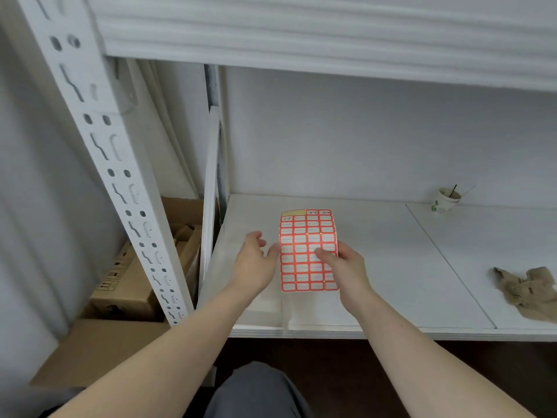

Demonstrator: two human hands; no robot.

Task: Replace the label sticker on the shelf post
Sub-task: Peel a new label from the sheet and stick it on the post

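A sheet of red-bordered label stickers point(304, 236) is held above the white shelf board point(376, 267). My right hand point(343, 267) grips the sheet at its right edge, thumb across the labels. My left hand point(256, 263) is beside the sheet's left edge, fingers apart, one fingertip near or touching that edge. A few labels at the top of the sheet carry handwriting, and one top-left spot is bare backing. The white slotted shelf post point(120, 176) runs diagonally at the left, well apart from both hands. I see no label on it.
A paper cup point(446, 200) with sticks in it stands at the back right of the shelf. A crumpled brown cloth point(527, 291) lies at the right. Cardboard boxes point(135, 282) sit on the floor behind the post. An upper shelf point(301, 40) overhangs.
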